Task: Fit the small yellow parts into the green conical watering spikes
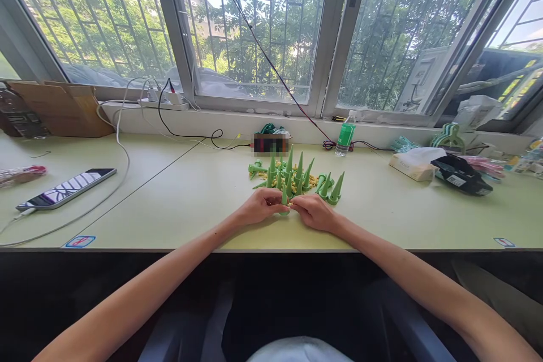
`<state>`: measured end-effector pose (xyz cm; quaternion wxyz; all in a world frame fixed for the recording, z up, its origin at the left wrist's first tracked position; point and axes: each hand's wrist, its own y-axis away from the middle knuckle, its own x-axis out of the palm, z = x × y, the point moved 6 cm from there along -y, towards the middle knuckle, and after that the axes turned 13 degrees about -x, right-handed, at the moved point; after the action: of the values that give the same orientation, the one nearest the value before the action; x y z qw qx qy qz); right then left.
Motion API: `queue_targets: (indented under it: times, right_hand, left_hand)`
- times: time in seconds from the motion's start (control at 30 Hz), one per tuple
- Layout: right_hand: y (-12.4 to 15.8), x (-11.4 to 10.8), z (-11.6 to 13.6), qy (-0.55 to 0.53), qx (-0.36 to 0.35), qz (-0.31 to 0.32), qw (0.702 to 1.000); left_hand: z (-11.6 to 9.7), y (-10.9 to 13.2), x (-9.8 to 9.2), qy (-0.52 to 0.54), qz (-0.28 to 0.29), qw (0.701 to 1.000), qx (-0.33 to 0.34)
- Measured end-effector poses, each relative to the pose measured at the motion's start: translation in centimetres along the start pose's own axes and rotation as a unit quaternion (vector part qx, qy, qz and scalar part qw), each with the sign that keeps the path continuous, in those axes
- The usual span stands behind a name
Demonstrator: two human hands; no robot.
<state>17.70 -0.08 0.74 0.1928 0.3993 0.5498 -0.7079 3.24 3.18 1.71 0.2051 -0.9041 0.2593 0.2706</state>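
Observation:
My left hand (261, 206) is closed on a green plastic spike (284, 195), a cone with its point up, close to the table's front edge. Against the right side of that spike, my right hand (314, 211) is pinched on a tiny yellow piece (291, 202), mostly hidden by the fingertips. Just beyond both hands stand several more green spikes (299, 168), with small yellow pieces (313, 181) heaped among them. A few green spikes (336, 189) stand or lean at the right of the heap.
A water bottle (345, 134) stands by the window sill behind the heap. At the right are a tissue pack (413, 165) and a black bag (461, 174). On the left, a phone (67, 188) lies with a white cable (125, 165) looping over the table (169, 203).

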Motion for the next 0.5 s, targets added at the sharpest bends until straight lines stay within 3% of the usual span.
queue_targets:
  times: [0.2, 0.5]
  right_hand:
    - [0.13, 0.28, -0.83, -0.072, 0.064, 0.0, 0.995]
    - [-0.01, 0.12, -1.08, -0.111, 0.089, -0.021, 0.99]
  left_hand:
    - [-0.61, 0.33, -0.07, -0.1, -0.058, 0.988, 0.106]
    - [-0.78, 1.0, 0.0, -0.174, -0.075, 0.967, 0.169]
